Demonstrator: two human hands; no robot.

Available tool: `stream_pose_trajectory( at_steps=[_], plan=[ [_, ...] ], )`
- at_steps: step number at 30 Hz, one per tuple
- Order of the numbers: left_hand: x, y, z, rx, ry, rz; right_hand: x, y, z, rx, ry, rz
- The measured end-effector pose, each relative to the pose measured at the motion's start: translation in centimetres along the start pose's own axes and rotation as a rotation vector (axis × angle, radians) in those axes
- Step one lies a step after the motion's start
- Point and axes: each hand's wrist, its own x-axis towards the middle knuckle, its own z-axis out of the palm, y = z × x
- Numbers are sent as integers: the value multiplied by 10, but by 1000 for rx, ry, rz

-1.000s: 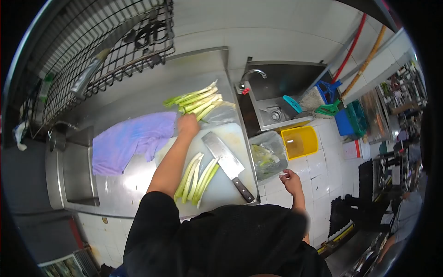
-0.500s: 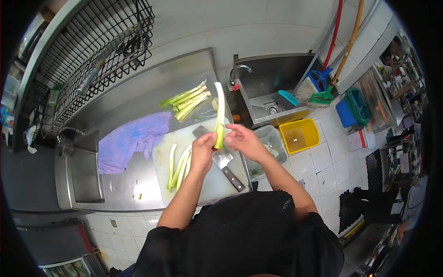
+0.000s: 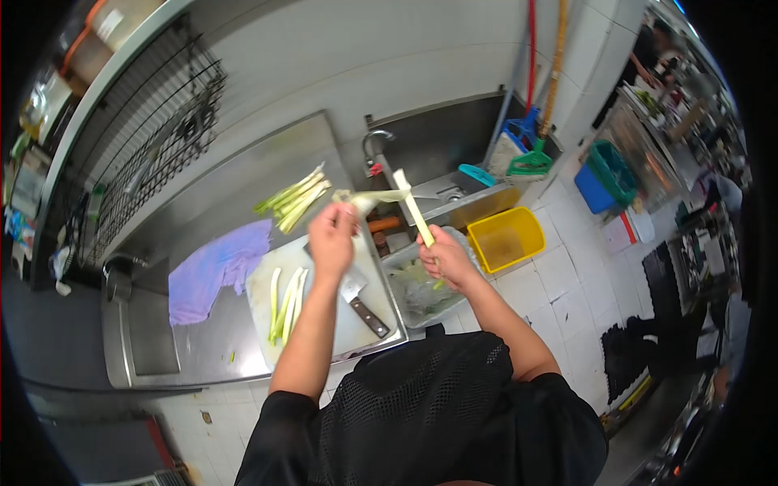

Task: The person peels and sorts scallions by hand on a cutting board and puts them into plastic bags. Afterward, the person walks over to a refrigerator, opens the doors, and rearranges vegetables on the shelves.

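Observation:
My right hand [image 3: 447, 257] is wrapped round the lower part of a green and white stalk [image 3: 414, 208], held tilted above the lined bin [image 3: 417, 292]. A pale strip of leaf [image 3: 381, 197] stretches between the stalk's upper part and my left hand [image 3: 333, 235], whose fingers are pinched together over the board's far edge. Several stalks [image 3: 285, 304] lie on the white cutting board [image 3: 328, 324], with a cleaver [image 3: 361, 304] to their right, its blade partly behind my left arm. A bunch of stalks [image 3: 293, 197] rests on the steel counter beyond the board.
A purple cloth [image 3: 212, 271] lies left of the board. Behind the bin is a sink [image 3: 442, 190] with a tap. A yellow tub [image 3: 509, 239] stands on the floor to the right, near a blue bin [image 3: 596, 189]. A wire rack [image 3: 162, 154] hangs upper left.
The stalk has passed from my left hand to my right hand and moved right, over the bin. A leaf strip now hangs between it and my left hand. The view has shifted.

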Motion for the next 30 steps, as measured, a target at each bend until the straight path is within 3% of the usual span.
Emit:
stream_pose_trajectory(
  at_steps=[2, 6, 10, 13, 15, 16, 18, 19, 20, 21, 23, 24, 26, 27, 28, 29, 30],
  plan=[
    [34, 16, 6, 103, 34, 95, -31, -3, -28, -269, 45, -37],
    [94, 1, 27, 351, 144, 194, -89, 7, -87, -161, 122, 73],
    [102, -88, 67, 832, -238, 122, -124, 13, -103, 195, 33, 48],
    [47, -109, 108, 873, -509, -201, -115, 13, -101, 344, -158, -26],
    [18, -153, 119, 860, -585, -139, -106, 14, -100, 403, -219, -3],
    [5, -195, 123, 878, -534, -122, -100, 16, -100, 377, -161, -8],
    [-29, -177, 127, 728, -445, 1, -83, 21, -95, 250, -29, 6],
    [-44, -161, 123, 451, -493, -115, -71, 27, -90, 236, -85, 61],
    [-55, -143, 115, 161, -521, -206, -59, 32, -84, 49, 29, 62],
    [-65, -131, 105, 170, -449, -229, -46, 39, -76, -144, 138, 48],
    [-76, -108, 86, -138, -474, -286, -10, 66, -62, -279, 63, 144],
    [-73, -91, 68, -137, -425, -291, 8, 81, -46, -406, -80, 66],
    [-67, -63, 21, -115, -189, -675, 34, 91, -5, -533, -250, -6],
    [-74, -116, 0, -96, 4, -181, 49, 82, 21, -722, -308, -94],
    [-70, -109, -32, -255, 149, -307, 63, 73, 42, -909, -365, -189],
    [-66, -80, -68, -56, 230, -366, 75, 65, 58, -914, -390, -187],
    [-67, -80, -107, 286, 238, -280, 88, 58, 75, -995, -344, -181]
  ],
)
